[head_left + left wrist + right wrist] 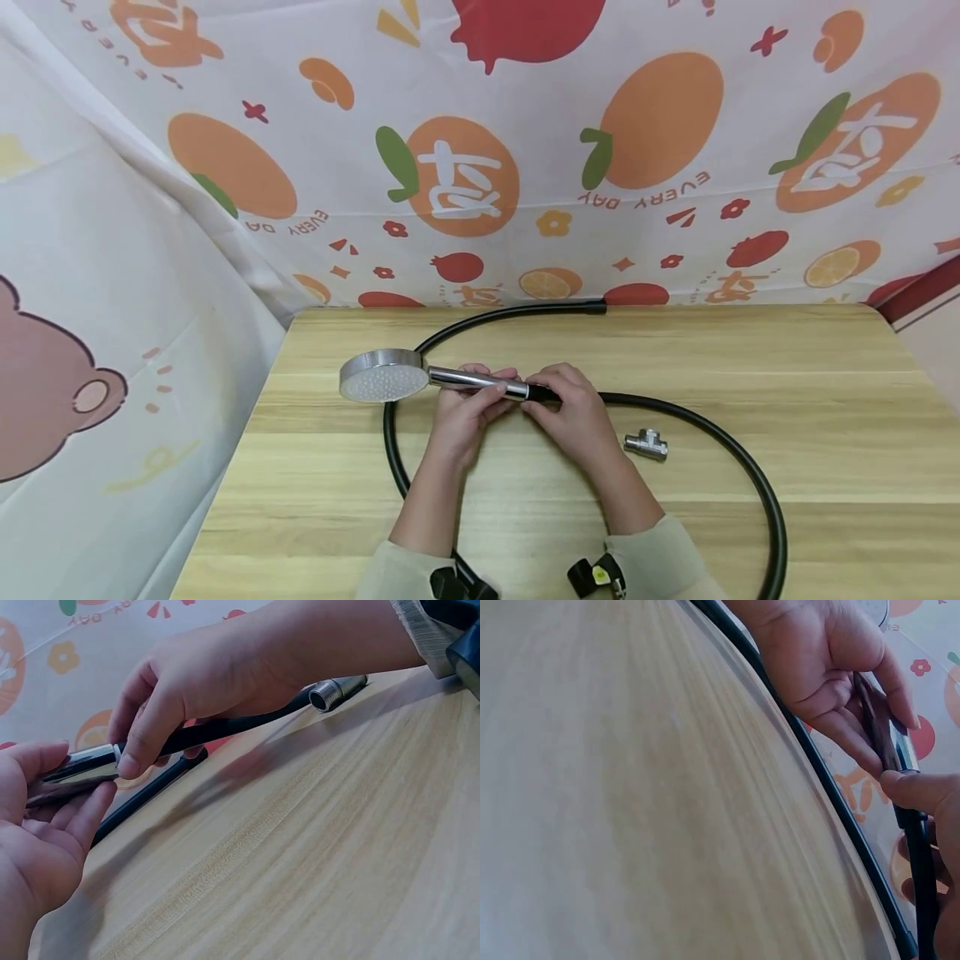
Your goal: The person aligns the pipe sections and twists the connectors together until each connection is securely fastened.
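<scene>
Sleeves [405, 571]: pale cuffs, nearest the camera, with dark devices [596, 575] strapped at the wrists.
Left hand [465, 417]: thumb and fingers curled around the silver handle [450, 377].
Right hand [566, 412]: pinched the black hose where it met the handle; whether the two were fastened could not be told.
Shower head [382, 375]: round and silver, held above the table left of the left hand, its pale dotted face visible.
Handling: judged stiff and fairly light, its smooth finish perhaps slippery; mid-handle seemed the safest hold, away from the face.
Hose [750, 475]: probably bendy but springy; it curved rightward and toward the viewer. Another black stretch passed behind the shower head, ending near the back edge.
Fitting [647, 444]: small, silver, T-shaped, right of the right hand; likely hard, with a threaded mouth.
Table [247, 500]: pale wood grain.
Cloth [337, 158]: fruit-printed, hung behind.
Containers: none came into view.
</scene>
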The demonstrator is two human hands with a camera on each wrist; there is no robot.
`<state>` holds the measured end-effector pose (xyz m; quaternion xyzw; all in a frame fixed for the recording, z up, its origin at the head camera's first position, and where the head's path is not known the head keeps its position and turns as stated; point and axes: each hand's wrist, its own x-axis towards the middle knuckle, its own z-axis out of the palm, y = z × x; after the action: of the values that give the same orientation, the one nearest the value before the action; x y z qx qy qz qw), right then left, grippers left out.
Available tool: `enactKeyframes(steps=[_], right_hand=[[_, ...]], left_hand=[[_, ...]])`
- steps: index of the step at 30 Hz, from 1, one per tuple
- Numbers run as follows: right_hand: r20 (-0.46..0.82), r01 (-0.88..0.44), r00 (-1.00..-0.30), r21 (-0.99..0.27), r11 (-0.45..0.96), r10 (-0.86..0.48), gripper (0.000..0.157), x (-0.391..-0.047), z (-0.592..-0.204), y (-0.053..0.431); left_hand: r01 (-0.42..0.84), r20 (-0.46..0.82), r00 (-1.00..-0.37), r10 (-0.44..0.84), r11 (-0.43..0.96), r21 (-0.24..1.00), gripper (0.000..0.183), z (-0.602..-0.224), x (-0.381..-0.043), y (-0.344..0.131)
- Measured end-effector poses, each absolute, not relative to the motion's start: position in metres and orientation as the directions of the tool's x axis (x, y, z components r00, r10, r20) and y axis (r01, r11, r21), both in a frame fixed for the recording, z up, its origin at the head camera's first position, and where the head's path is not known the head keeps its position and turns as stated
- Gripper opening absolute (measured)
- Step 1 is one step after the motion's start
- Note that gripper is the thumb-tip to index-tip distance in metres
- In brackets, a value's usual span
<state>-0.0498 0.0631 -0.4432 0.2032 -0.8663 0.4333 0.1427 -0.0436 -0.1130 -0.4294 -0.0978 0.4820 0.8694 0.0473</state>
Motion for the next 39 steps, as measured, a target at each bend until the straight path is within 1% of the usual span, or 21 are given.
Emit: enactKeyframes(steps=[4,7,9,15,22,29,36,39], right_hand=[[0.459,-0.501,-0.858,-0.653,0.568,-0.23,0.029,-0.0506,-0.4438,0.0626],[0.473,-0.513,-0.849,-0.63,0.583,-0.236,0.028,-0.0517,-0.4434,0.0621],[0.463,-0.506,-0.854,-0.631,0.588,-0.237,0.028,-0.0521,-0.443,0.0621],[0.383,-0.459,-0.886,-0.646,0.61,-0.261,0.026,-0.0505,-0.4419,0.0623],[0.332,-0.446,-0.895,-0.668,0.596,-0.299,0.026,-0.0487,-0.4437,0.0627],[0.27,-0.411,-0.909,-0.717,0.563,-0.319,0.028,-0.0475,-0.4427,0.0615],[0.131,-0.306,-0.935,-0.767,0.564,-0.329,0.032,-0.0445,-0.4392,0.0617],[0.095,-0.285,-0.935,-0.772,0.568,-0.341,0.032,-0.045,-0.439,0.0615]], left_hand=[[-0.175,-0.239,-0.969,-0.062,-0.513,0.841,0.027,-0.4318,-0.0447,-0.1121],[-0.162,-0.233,-0.969,-0.082,-0.502,0.85,0.036,-0.434,-0.046,-0.112],[-0.154,-0.228,-0.969,-0.089,-0.501,0.852,0.039,-0.435,-0.0466,-0.1118],[-0.157,-0.23,-0.968,-0.096,-0.483,0.861,0.035,-0.435,-0.0459,-0.1115],[-0.169,-0.239,-0.967,-0.085,-0.489,0.856,0.026,-0.4371,-0.0438,-0.1136],[-0.138,-0.205,-0.976,-0.074,-0.52,0.843,0.024,-0.4366,-0.0434,-0.1153],[-0.136,-0.191,-0.979,-0.064,-0.492,0.86,0.027,-0.4352,-0.0426,-0.1165],[-0.131,-0.183,-0.981,-0.061,-0.489,0.862,0.026,-0.4351,-0.0428,-0.1172]])
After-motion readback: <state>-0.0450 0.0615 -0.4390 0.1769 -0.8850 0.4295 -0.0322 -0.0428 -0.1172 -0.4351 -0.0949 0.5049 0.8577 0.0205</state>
